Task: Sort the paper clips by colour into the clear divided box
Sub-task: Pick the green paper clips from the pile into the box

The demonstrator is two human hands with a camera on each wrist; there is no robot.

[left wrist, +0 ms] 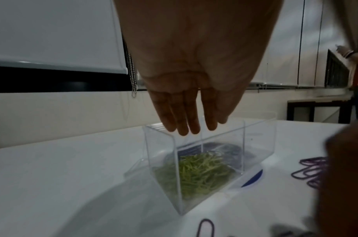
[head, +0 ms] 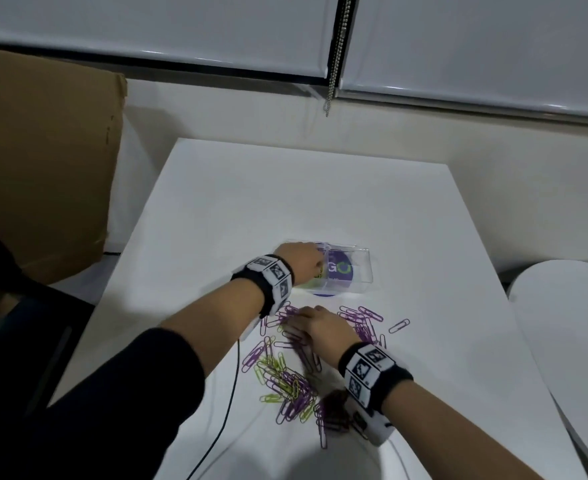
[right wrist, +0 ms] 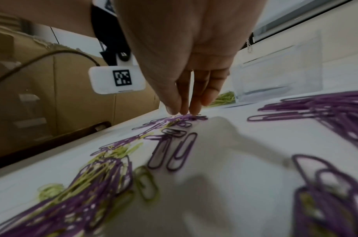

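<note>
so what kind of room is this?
Probably an office or lab: roller blinds with a bead chain, a plain white table, and a cardboard box against the wall.

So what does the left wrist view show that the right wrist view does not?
Only the left wrist view: the left hand, fingers straight, holding nothing, above the clear divided box, and the green paper clips heaped in its near compartment, with dark, blurred contents behind the divider.

Only the right wrist view: the right hand, fingertips down on purple paper clips, and the mixed purple and green pile on the white table.

Both: the box, green clips in it, loose purple clips, the table.
</note>
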